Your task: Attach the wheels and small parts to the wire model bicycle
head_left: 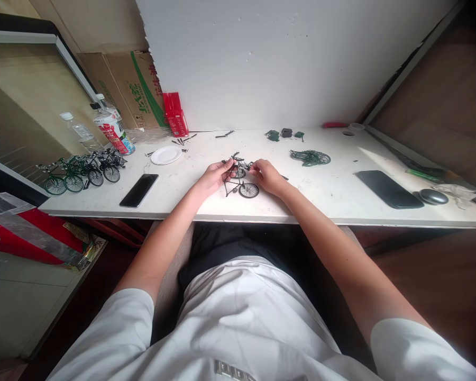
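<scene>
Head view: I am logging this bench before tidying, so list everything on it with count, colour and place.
Model bicycle: one, black, table centre, between both hands.
Finished model bicycles: a row, count unclear, green and black, table's left end.
Green parts pile: one, right of centre.
Plate: one, white, left of centre.
Phone: one, black, front left.
Dark tablet: one, front right.
Mouse: one, grey, far right.
Bottles: two, back left.
Red box: one, against wall.
Table: one, white.
Left hand: on the bicycle.
Right hand: on the bicycle.
</scene>
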Tool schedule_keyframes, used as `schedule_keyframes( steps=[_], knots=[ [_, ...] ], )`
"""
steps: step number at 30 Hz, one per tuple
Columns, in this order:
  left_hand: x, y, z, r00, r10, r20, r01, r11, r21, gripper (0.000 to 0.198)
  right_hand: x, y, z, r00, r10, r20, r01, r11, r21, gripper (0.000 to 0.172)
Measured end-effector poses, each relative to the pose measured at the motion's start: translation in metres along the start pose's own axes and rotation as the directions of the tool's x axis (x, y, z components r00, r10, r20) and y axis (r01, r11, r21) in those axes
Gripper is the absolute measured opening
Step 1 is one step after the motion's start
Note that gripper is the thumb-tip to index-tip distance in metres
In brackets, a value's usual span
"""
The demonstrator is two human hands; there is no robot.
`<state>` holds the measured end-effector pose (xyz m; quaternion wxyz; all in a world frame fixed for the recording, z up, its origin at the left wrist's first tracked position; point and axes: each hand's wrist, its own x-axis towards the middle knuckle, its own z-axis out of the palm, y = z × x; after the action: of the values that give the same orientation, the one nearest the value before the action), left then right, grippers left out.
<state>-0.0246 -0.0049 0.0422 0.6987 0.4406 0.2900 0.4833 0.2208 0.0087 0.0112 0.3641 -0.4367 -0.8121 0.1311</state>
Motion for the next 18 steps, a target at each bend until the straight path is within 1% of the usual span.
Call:
schedule_keyframes(
  steps=[7,18],
  knots=[
    [-0.0008,0.0008,0.0023,1.0,-0.016,-0.02,0.016,1.0,0.004,0.033,0.0003,-0.0021,-0.0008,1.0,0.016,-0.008,-0.015,1.0,0.011,0.017],
    [0.0016,-0.0012,-0.0013,1.0,-0.014,-0.002,0.014,1.0,0.015,0.032,0.0,-0.0013,-0.0006,1.0,0.015,-0.003,-0.015,1.0,0.01,0.017]
  ],
)
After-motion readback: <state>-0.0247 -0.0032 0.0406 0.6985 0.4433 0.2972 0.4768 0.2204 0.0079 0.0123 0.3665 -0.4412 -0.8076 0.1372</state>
